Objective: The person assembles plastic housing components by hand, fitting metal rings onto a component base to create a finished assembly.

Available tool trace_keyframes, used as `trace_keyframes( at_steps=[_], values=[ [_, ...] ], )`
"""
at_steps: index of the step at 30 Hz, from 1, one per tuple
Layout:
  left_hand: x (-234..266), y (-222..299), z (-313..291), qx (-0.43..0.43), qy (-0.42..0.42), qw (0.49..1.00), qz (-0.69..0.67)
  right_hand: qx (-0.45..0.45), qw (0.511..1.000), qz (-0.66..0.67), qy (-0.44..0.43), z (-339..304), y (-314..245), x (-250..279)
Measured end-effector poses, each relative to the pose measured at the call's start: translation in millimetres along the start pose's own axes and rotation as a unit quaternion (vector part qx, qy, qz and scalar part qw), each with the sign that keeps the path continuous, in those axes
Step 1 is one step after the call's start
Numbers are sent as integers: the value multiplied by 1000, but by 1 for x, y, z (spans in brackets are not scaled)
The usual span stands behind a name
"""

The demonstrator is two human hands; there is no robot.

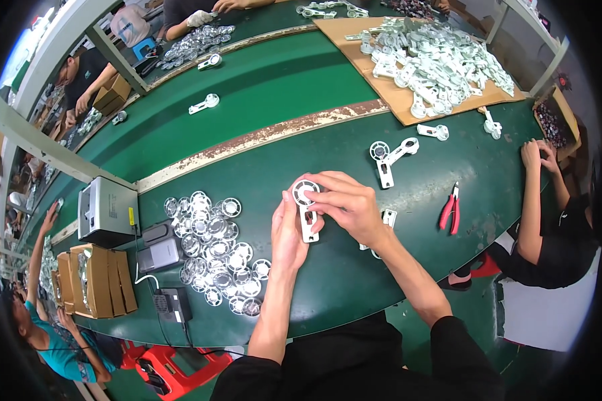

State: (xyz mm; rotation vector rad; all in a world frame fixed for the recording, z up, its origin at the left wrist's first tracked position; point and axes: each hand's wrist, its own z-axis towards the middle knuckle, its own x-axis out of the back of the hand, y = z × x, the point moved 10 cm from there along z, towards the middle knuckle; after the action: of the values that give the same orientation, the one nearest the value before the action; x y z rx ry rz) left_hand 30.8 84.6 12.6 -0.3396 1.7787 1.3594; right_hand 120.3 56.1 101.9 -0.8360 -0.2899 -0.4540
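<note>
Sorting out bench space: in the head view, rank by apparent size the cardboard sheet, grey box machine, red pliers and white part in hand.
1. cardboard sheet
2. grey box machine
3. white part and red pliers look alike; unranked, fingers hide some of the part.

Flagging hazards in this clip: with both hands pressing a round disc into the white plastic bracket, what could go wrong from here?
1. The right hand presses the bracket in mid-air against the left hand; it could slip or seat crooked.
2. The loose pile of clear discs beside the left forearm could get swept off.
3. The red pliers lie near the table edge and might be knocked off.
</note>
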Motion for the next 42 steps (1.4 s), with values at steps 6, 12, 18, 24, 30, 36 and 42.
trace_keyframes(
  at_steps=[6,12,18,24,30,36,42],
  values=[
    [-6,4,-1,-7,4,1000,29,-3,1000,-4,20,0,-2,5],
    [-6,11,-3,-30,25,996,83,-18,999,-17,47,-3,-5,3],
    [0,7,-3,-46,26,992,117,-5,999,-13,35,-2,-9,2],
    [-5,10,-3,-42,-1,989,141,-204,955,216,14,-7,44,3],
    [-13,9,-5,-79,21,978,191,-270,927,255,-43,-19,52,-14],
    [-3,14,-7,-100,58,977,182,-351,862,365,-21,-25,53,-21],
    [-14,30,-15,-177,59,949,254,-304,868,392,6,-21,42,-21]
  ],
)
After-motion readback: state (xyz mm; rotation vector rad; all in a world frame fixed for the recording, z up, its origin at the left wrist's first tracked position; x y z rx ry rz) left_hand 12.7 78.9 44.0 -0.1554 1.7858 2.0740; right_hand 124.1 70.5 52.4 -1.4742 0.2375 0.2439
